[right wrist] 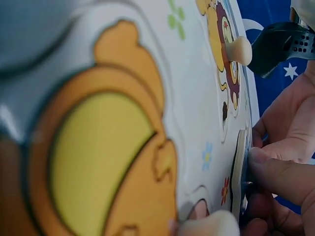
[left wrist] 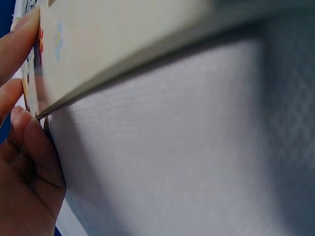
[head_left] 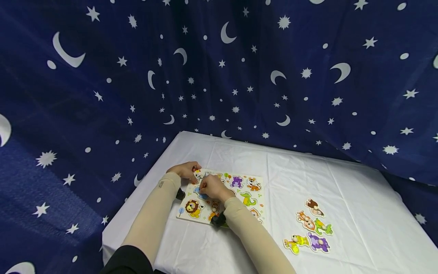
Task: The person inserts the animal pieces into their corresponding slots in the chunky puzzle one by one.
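A wooden animal puzzle board (head_left: pixel 226 176) lies on the white-covered table. At its far left corner, my left hand (head_left: pixel 184 171) holds the edge; in the left wrist view its fingers (left wrist: pixel 42 147) are bent against the board's corner. My right hand (head_left: pixel 215 188) pinches a blue puzzle piece (head_left: pixel 200 193) over the board's left part, and the hand partly hides the animal on it. Seen from the right wrist, thumb and fingers grip this piece (right wrist: pixel 239 172) close to the board's surface. Nearby are a knobbed lion piece (head_left: pixel 193 209) and a brown-orange animal piece (head_left: pixel 214 208).
Right of the board lie loose knobbed pieces: a brown animal (head_left: pixel 314 207), an orange-and-white animal (head_left: pixel 305 220), a green crocodile (head_left: pixel 323 227), a purple hippo (head_left: pixel 319 242) and a yellow giraffe (head_left: pixel 292 246). A dark blue star-and-moon curtain (head_left: pixel 212 95) hangs behind the table.
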`<move>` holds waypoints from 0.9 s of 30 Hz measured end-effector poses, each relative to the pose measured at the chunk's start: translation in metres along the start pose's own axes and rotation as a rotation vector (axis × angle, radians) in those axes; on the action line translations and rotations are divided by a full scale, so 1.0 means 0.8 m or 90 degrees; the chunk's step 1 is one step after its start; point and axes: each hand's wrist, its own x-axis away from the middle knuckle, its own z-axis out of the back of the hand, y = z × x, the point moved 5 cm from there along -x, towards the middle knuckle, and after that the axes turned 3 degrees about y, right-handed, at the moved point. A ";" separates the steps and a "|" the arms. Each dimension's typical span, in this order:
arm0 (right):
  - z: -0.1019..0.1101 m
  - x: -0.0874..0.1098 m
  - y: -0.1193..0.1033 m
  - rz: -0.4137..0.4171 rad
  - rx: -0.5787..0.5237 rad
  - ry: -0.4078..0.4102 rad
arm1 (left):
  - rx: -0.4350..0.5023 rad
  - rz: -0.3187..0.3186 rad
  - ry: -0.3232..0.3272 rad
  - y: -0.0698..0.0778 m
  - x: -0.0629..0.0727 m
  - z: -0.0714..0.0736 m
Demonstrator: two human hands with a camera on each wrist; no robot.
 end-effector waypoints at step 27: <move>-0.001 -0.003 -0.001 0.009 -0.008 -0.022 | -0.013 -0.027 -0.004 0.001 -0.006 0.001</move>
